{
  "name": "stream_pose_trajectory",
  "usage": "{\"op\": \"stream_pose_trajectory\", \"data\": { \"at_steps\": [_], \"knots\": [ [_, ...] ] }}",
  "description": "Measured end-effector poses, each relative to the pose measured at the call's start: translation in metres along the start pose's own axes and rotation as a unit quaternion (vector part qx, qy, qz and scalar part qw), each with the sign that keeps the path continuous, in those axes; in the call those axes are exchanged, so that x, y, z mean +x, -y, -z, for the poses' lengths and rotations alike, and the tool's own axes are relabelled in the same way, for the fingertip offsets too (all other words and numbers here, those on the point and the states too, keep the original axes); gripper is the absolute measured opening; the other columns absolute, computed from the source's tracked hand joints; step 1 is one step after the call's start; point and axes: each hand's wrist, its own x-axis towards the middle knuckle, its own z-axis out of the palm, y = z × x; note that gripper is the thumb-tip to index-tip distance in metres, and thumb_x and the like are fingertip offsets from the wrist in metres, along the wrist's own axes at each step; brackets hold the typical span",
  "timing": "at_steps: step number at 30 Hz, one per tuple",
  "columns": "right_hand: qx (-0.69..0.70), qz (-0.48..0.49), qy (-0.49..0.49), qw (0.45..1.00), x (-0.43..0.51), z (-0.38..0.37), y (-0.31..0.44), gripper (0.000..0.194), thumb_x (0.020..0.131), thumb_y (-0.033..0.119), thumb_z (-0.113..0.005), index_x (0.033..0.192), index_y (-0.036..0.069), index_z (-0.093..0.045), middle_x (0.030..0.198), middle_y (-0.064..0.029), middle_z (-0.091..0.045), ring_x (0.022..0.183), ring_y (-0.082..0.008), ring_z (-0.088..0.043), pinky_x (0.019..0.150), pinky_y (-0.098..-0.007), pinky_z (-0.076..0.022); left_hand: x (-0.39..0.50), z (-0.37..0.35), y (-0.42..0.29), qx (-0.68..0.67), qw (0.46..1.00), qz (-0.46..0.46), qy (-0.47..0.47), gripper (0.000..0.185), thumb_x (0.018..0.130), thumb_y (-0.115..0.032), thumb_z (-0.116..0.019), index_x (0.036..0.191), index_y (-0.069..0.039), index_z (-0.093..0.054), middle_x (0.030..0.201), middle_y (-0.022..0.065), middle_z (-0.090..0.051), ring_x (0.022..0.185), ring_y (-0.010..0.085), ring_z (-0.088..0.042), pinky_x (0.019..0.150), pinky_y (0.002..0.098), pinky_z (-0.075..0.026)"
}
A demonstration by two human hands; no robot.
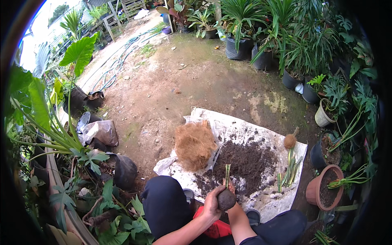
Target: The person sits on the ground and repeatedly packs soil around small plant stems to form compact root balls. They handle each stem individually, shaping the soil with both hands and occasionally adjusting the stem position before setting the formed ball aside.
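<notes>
Above the sack's near edge, a dark ball of soil [226, 199] sits between my two hands. A green leaf cutting [227, 174] with pale edges, like a snake plant leaf, stands up out of it. My left hand [212, 198] wraps the ball's left side. On the far right side, my right hand [231, 187] grips the ball by the leaf's base, its fingers partly hidden. Beyond them, loose dark soil [245, 162] is spread over a white woven sack [275, 202]. A heap of brown coconut fibre [195, 146] lies on the sack's left part.
On the sack's right side are a fibre-wrapped ball [289, 141] and several leaf cuttings [289, 171]. Potted plants line the right, including a terracotta-coloured pot [325, 187]. Large-leaved plants and a black grow bag [125, 172] stand left. A hose [118, 65] lies farther back.
</notes>
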Motion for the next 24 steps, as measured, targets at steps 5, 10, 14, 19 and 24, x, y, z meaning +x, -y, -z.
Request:
{"op": "stream_pose_trajectory", "data": {
  "at_steps": [5, 10, 14, 19, 24],
  "knots": [
    [-0.066, 0.029, -0.016, 0.997, -0.002, -0.002, -0.001, 0.057, 0.087, 0.022, -0.052, 0.141, 0.005, -0.044, 0.147, -0.0163, -0.043, 0.138, -0.0350, -0.038, 0.116, -0.0433, -0.0319, -0.009, -0.002, 0.001, -0.027, 0.999, -0.016, 0.021, 0.029, 0.096, -0.023, -0.051, 0.106, 0.001, -0.064, 0.096, 0.0128, -0.070, 0.083, 0.0259, -0.070, 0.079, 0.0385, -0.058],
    [0.008, -0.016, 0.000, 1.000, 0.016, 0.025, 0.004, 0.065, 0.088, 0.024, -0.053, 0.148, 0.008, -0.035, 0.153, -0.0140, -0.037, 0.144, -0.0342, -0.031, 0.116, -0.0429, -0.0321, -0.004, 0.004, 0.003, -0.060, 0.998, 0.007, 0.020, 0.034, 0.096, -0.028, -0.049, 0.104, 0.002, -0.063, 0.094, 0.0152, -0.068, 0.082, 0.0332, -0.070, 0.077, 0.0449, -0.058],
    [-0.093, -0.010, 0.070, 0.993, 0.025, 0.028, 0.010, 0.068, 0.088, 0.028, -0.054, 0.150, 0.009, -0.033, 0.154, -0.0108, -0.036, 0.145, -0.0316, -0.030, 0.116, -0.0439, -0.0312, 0.003, 0.011, -0.001, -0.094, 0.994, 0.023, 0.057, 0.037, 0.095, -0.031, -0.047, 0.103, 0.002, -0.062, 0.093, 0.0160, -0.067, 0.083, 0.0386, -0.069, 0.078, 0.0500, -0.058],
    [-0.077, -0.036, 0.097, 0.992, 0.012, 0.007, 0.010, 0.069, 0.087, 0.035, -0.058, 0.148, 0.008, -0.036, 0.152, -0.0103, -0.039, 0.145, -0.0295, -0.030, 0.118, -0.0442, -0.0288, 0.008, 0.014, -0.005, -0.101, 0.990, 0.002, 0.100, 0.037, 0.094, -0.032, -0.048, 0.103, 0.001, -0.062, 0.092, 0.0148, -0.068, 0.085, 0.0391, -0.070, 0.080, 0.0516, -0.058],
    [-0.087, 0.004, -0.001, 0.996, 0.000, -0.019, 0.006, 0.070, 0.086, 0.035, -0.060, 0.148, 0.012, -0.037, 0.153, -0.0116, -0.037, 0.146, -0.0296, -0.028, 0.118, -0.0475, -0.0255, 0.002, 0.012, -0.004, -0.068, 0.996, 0.000, 0.062, 0.037, 0.094, -0.032, -0.048, 0.104, 0.001, -0.062, 0.092, 0.0149, -0.068, 0.085, 0.0385, -0.070, 0.081, 0.0518, -0.058]
  ]
}}
